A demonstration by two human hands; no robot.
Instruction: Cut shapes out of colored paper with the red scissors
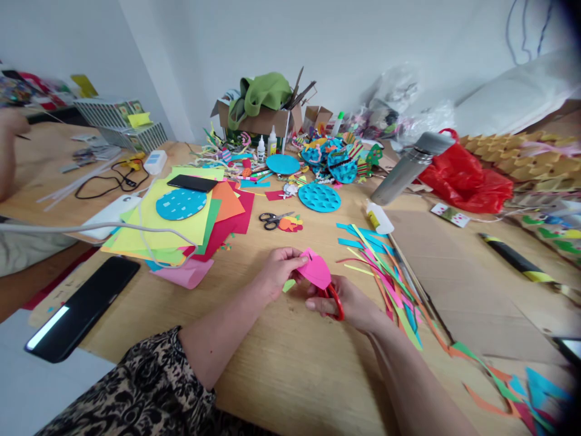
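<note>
A piece of bright pink paper [316, 270] is pinched between the thumb and fingers of my left hand [280, 269]. My right hand [347, 301] is closed around the red handles of a pair of scissors [336, 303], held right at the lower edge of the pink paper. The scissor blades are mostly hidden behind the paper. Under my left hand lies a small light green scrap [288, 285]. Farther back on the table [272, 363] rest black-handled scissors [271, 220], beside small orange, yellow and red paper cutouts [290, 224].
Coloured paper sheets [200, 224] and a phone [192, 183] lie left; paper strips [394, 272], a glue bottle [379, 219], a steel flask [403, 172] and cardboard [467, 278] are right. A black power bank-like device [86, 306] sits near the left edge. Another person's arm [36, 269] shows left.
</note>
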